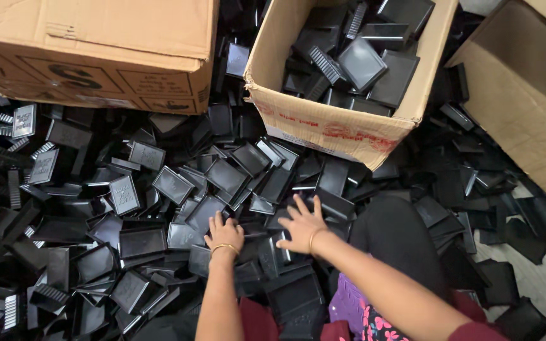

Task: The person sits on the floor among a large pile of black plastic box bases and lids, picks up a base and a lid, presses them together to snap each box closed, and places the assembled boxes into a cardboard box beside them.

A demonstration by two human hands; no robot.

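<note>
Black plastic trays (pixel 222 208) lie heaped loose across the floor (pixel 538 278). Left hand (pixel 224 235) rests on the heap, fingers curled; whether it grips a tray cannot be told. Right hand (pixel 303 222) lies just beside it, fingers spread flat on the trays, gripping nothing. Open cardboard box (pixel 333 129) beyond holds more trays; closed carton (pixel 96 50) stands to its left.

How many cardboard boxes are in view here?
3. A closed box at top left, an open box of black plastic trays at top centre, and a third box at the right edge, partly cut off.
</note>
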